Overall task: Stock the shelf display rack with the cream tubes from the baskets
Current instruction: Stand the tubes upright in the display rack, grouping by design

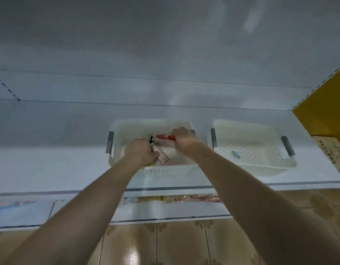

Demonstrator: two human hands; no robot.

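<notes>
Both hands are inside one basket [165, 171]. The left hand [140, 152] has its fingers curled round a pink tube [164, 157] low in the basket. The right hand [182, 138] lies over red tubes [163, 138] near the far wall; blur hides its fingers, so I cannot tell its grip. A second basket [251, 146] stands just to the right on the same shelf [50, 165]. More tubes [184, 198] lie on the lower shelf [165, 213].

- Glossy tan floor tiles [180, 243] with brown floral corner motifs fill the bottom of the frame.
- A bright patch of reflected light [133, 254] lies on one tile, lower centre-left.
- A flat yellow panel [325, 104] stands at the upper right.
- Below it, at the right edge, sits a brown printed cardboard box [331, 150].
- A pale grey-white back panel [165, 44] with faint glare streaks spans the top.
</notes>
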